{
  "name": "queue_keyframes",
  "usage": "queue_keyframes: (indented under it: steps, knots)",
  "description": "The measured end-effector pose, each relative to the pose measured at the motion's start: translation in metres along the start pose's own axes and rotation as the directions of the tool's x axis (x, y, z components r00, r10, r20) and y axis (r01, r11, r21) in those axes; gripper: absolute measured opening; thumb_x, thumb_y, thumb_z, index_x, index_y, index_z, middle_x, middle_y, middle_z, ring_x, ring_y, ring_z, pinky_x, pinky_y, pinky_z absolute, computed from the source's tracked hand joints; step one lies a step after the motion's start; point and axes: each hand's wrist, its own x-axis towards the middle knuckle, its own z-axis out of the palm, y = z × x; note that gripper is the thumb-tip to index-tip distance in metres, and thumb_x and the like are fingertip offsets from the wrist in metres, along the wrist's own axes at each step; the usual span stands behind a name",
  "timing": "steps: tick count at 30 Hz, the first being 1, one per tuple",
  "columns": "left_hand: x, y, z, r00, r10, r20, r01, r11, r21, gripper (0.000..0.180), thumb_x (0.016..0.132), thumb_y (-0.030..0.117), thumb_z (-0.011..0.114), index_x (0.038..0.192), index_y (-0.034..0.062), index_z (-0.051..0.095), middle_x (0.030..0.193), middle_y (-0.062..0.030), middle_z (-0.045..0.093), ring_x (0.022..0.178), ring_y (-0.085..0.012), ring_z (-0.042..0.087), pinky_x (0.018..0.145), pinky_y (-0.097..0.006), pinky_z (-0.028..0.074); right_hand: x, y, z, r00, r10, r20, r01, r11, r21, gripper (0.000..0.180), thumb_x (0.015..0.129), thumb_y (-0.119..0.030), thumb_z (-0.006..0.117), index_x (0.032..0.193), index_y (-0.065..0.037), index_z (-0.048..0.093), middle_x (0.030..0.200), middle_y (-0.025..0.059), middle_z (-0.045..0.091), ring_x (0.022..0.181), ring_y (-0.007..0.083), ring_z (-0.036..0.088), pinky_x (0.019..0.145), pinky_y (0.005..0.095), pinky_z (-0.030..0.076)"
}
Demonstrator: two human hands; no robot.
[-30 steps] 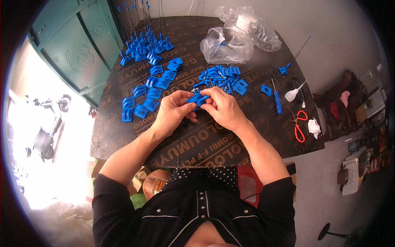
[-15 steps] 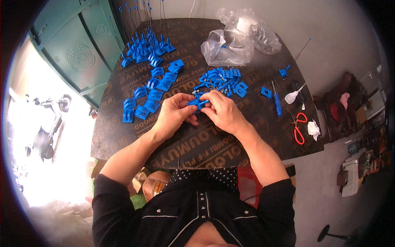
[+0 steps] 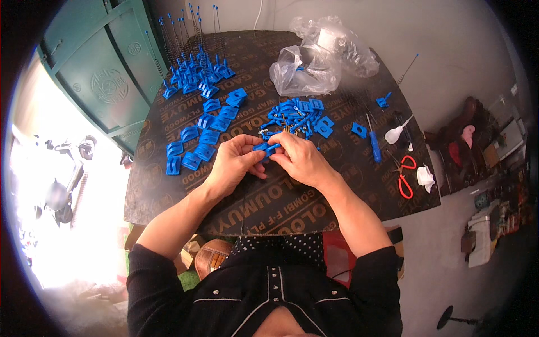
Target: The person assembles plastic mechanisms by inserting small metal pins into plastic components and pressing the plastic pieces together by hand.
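Note:
Both hands meet over the middle of the dark table, fingers closed around a small blue plastic part [image 3: 267, 149]. My left hand [image 3: 236, 160] pinches it from the left between thumb and fingers. From the right, my right hand [image 3: 300, 159] grips the same part with thumb and forefinger. Fingers cover much of it, so its full shape is hidden. Just beyond the hands lies a pile of small blue plastic pieces [image 3: 295, 115], with brass-coloured bits among them. To the left, several curved blue plates [image 3: 209, 137] are laid out in loose rows.
At the far left stand blue bases with springy black rods [image 3: 193, 73]. A clear plastic bag [image 3: 311, 70] lies at the back. On the right are a blue-handled screwdriver [image 3: 374, 145], a white squeeze bottle [image 3: 396, 133], red-handled pliers [image 3: 405, 178] and crumpled white tissue [image 3: 425, 178]. The plywood table's [image 3: 168, 205] front edge is near my body.
The view has tilted slightly, so the table sits a little lower in the picture. Both hands keep hold of the blue part, with a small shift of the right fingers.

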Motion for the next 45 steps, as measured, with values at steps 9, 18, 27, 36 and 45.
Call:
queue_keyframes:
  steps: [9,18,27,36,45]
  knots:
    - [0.001,-0.002,-0.002,1.0,0.003,0.014,-0.004,0.999,0.048,0.027,0.09,0.005,0.062,0.113,-0.0058,0.053,0.083,-0.0084,0.064,0.065,-0.0138,0.063,0.058,-0.029,0.059,0.0,0.004,0.0,0.998,-0.055,0.024,0.057,0.997,-0.058,0.026,0.079,-0.002,0.069,0.099,0.0,0.052,0.093,0.0174,0.062,0.079,0.0341,0.065,0.067,0.041,0.052]
    - [0.001,-0.003,0.0,0.998,0.039,0.055,-0.039,0.999,-0.008,0.034,0.088,-0.001,0.061,0.119,-0.0079,0.048,0.087,-0.0098,0.063,0.07,-0.0132,0.062,0.061,-0.027,0.056,0.0,0.005,-0.001,0.999,0.026,0.022,-0.023,0.995,-0.096,0.027,0.079,-0.006,0.071,0.098,-0.002,0.052,0.087,0.0155,0.064,0.075,0.0316,0.066,0.063,0.0406,0.052]
    - [0.002,-0.007,-0.001,0.993,0.079,0.083,-0.084,0.995,0.053,0.04,0.085,-0.005,0.06,0.123,-0.0086,0.046,0.087,-0.0085,0.063,0.07,-0.0125,0.061,0.061,-0.026,0.055,0.0,0.001,-0.002,0.997,0.074,0.023,-0.072,0.992,-0.108,0.026,0.08,-0.008,0.071,0.097,-0.002,0.053,0.085,0.0157,0.064,0.072,0.0305,0.066,0.061,0.0403,0.052]
    - [0.002,-0.005,0.0,0.997,0.066,0.049,-0.07,0.993,0.091,0.041,0.085,-0.006,0.058,0.124,-0.0077,0.047,0.086,-0.0082,0.063,0.07,-0.0127,0.061,0.06,-0.026,0.055,0.0,0.002,0.001,0.996,0.087,-0.011,-0.088,0.996,-0.022,0.021,0.083,-0.005,0.069,0.097,-0.002,0.055,0.074,0.0127,0.063,0.068,0.0259,0.065,0.06,0.0364,0.05]
    - [0.003,-0.01,0.001,0.991,0.125,0.053,-0.131,0.981,0.142,0.041,0.085,-0.005,0.059,0.124,-0.0063,0.046,0.088,-0.0076,0.062,0.072,-0.0117,0.061,0.059,-0.025,0.054,0.0,-0.002,0.001,0.992,0.119,0.037,-0.117,0.992,-0.054,0.022,0.084,-0.008,0.068,0.099,-0.001,0.053,0.09,0.0177,0.065,0.078,0.0309,0.068,0.065,0.0405,0.054]
